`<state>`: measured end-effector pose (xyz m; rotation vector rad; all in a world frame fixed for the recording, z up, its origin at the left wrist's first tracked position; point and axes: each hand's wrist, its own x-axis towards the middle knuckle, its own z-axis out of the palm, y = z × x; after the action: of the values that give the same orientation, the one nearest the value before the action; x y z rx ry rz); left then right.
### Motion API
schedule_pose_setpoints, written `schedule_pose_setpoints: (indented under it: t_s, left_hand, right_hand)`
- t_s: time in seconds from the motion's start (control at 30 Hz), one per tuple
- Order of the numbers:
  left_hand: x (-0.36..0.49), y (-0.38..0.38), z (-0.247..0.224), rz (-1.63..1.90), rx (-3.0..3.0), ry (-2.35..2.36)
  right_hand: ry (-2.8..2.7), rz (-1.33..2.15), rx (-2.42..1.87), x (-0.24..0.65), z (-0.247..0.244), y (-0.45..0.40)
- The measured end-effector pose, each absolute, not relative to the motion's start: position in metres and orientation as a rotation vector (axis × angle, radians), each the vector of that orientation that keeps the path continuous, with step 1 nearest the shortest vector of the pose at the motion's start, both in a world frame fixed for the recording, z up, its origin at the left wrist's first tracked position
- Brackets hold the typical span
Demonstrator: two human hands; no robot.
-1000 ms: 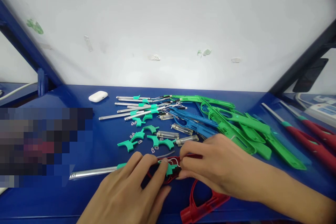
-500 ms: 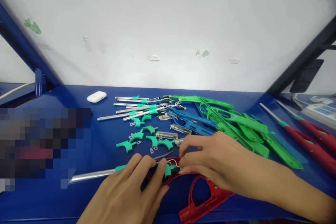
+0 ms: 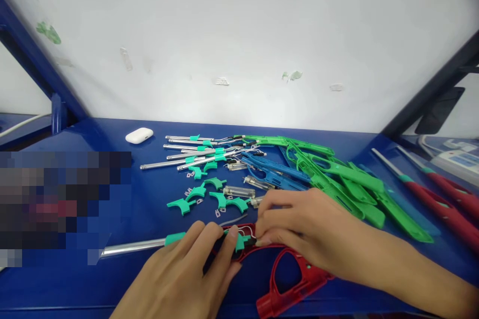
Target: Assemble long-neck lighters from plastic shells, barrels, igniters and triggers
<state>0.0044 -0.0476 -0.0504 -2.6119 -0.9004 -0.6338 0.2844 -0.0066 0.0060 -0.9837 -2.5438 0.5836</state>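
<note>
My left hand (image 3: 179, 269) is closed around a red lighter casing half (image 3: 245, 255). A silver metal tube (image 3: 134, 246) with a green collar (image 3: 174, 239) sticks out to its left. Inside the casing lie a green trigger (image 3: 242, 241), white wires (image 3: 247, 230) and a black igniter end (image 3: 251, 242). My right hand (image 3: 303, 224) pinches at the right end of the igniter; its fingertips partly hide what they grip. Below that hand rests a red casing part with a loop (image 3: 292, 296); its upper end is covered, so I cannot tell whether it is joined.
Behind my hands lie several green triggers (image 3: 183, 205), clear fuel tanks (image 3: 238, 192) and silver tubes (image 3: 160, 164) with wires. Green casings (image 3: 348, 174) and blue casings (image 3: 277, 172) are piled to the right, beside red lighters (image 3: 434, 194). A white earbud case (image 3: 139, 135) sits back left.
The whole view has shifted slightly. Both hands keep almost the same grip on the red casing and its inner parts, and the other parts lie as before.
</note>
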Motion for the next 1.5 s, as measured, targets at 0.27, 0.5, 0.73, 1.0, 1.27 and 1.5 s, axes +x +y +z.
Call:
schedule_pose_setpoints:
  t_s: [0.27,0.5,0.73,1.0,1.27,1.5]
  left_hand:
    - [-0.004,-0.045,-0.053,-0.547,-2.63,-0.836]
    - [-0.003,-0.048,-0.056,-0.683,-2.542,-0.957]
    - [-0.015,-0.031,-0.04,-0.922,-2.657,-1.068]
    - [-0.001,-0.023,-0.037,-1.017,-2.664,-1.081]
    - [-0.002,-0.021,-0.036,-1.027,-2.687,-1.087]
    - [-0.003,-0.022,-0.04,-1.021,-2.694,-1.08]
  right_hand:
    - [-2.767,0.192,-0.793,0.292,0.013,-0.01]
    - [-2.848,0.033,-0.753,0.291,0.016,-0.012]
    - [-2.624,0.1,-0.886,0.286,0.005,-0.012]
    - [-2.646,-0.155,-0.965,0.285,-0.011,-0.002]
    - [-2.669,-0.12,-0.99,0.283,-0.014,-0.001]
    - [-2.553,-0.109,-1.107,0.279,-0.004,-0.006]
